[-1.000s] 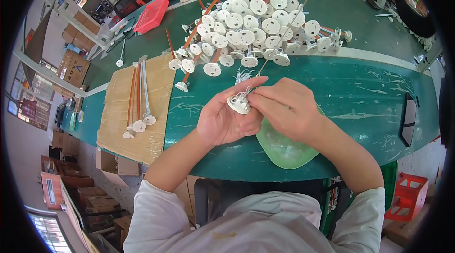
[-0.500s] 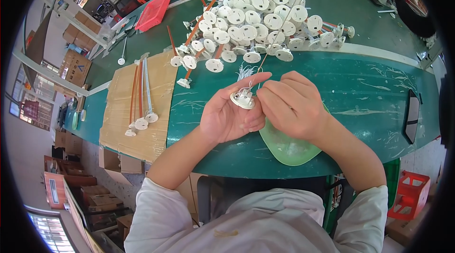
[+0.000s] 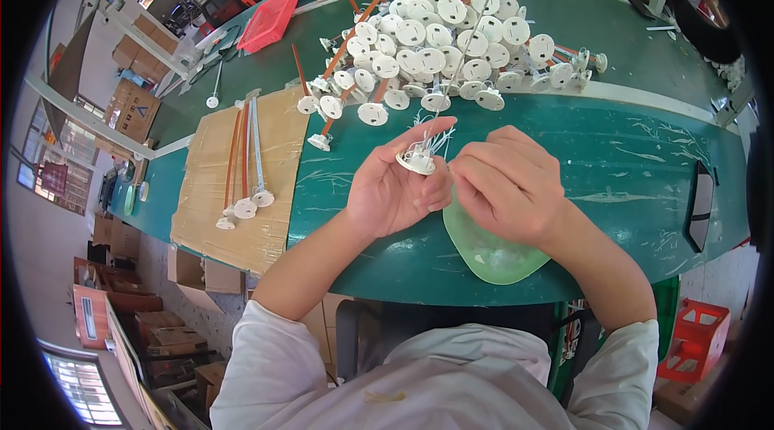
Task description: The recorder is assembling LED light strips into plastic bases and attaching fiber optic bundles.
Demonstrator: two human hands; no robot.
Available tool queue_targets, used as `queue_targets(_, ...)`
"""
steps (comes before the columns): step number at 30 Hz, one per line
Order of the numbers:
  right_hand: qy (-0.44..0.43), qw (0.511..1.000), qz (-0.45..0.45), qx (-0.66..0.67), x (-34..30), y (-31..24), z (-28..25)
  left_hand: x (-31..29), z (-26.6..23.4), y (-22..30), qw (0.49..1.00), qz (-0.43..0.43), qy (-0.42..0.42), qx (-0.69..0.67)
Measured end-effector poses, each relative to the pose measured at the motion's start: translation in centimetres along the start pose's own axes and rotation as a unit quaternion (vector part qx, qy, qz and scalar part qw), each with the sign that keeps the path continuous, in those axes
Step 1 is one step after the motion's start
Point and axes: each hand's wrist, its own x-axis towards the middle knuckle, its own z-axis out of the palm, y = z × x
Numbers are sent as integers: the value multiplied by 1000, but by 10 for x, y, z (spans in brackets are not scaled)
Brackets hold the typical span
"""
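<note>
My left hand [image 3: 372,203] is closed round a small white round base [image 3: 414,162], gripping it by its edge. Thin white wires [image 3: 435,140] fan out over its top, and a slender rod runs up from it toward the pile. To the right, a little apart from the base, my right hand [image 3: 520,188] is closed, thumb and fingertips pinched together. Whatever that pinch holds is too small or hidden to make out. Beneath the right hand lies a light green shallow tray [image 3: 504,261], partly covered by it.
Beyond my hands rises a heap of white round bases [image 3: 439,35] on strips. Several finished-looking strips [image 3: 243,160] lie on a cardboard sheet [image 3: 201,188] at left. A red basket [image 3: 270,20] stands far left; a dark flat device [image 3: 700,206] lies at the right edge.
My right hand has drawn slightly right, away from the base. The wires over the base now spread more openly. The whole view has shifted a little.
</note>
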Motion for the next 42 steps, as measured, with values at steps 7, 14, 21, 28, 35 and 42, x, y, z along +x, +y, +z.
queue_targets(7, 43, 966, 235, 104, 0, 1, -8, 1, -5, -1, 1000, 18, -17, 0)
queue_targets(14, 95, 819, 500, 266, -2, 8, -12, 4, -4, -5, 994, 53, 18, 88)
queue_targets(21, -134, 697, 561, 426, -1, 2, -7, 4, -3, -10, 980, 80, 65, 168)
queue_targets(28, -78, 645, 605, 461, -6, -12, -5, -6, -7, -16, 927, 98, 52, 357)
queue_targets(35, -89, 891, 416, 160, -1, -18, -4, -7, -11, -9, 838, 163, 10, 521)
queue_targets(42, -78, 893, 421, 138, 1, -21, -10, -5, -2, -17, 860, 210, 22, 465)
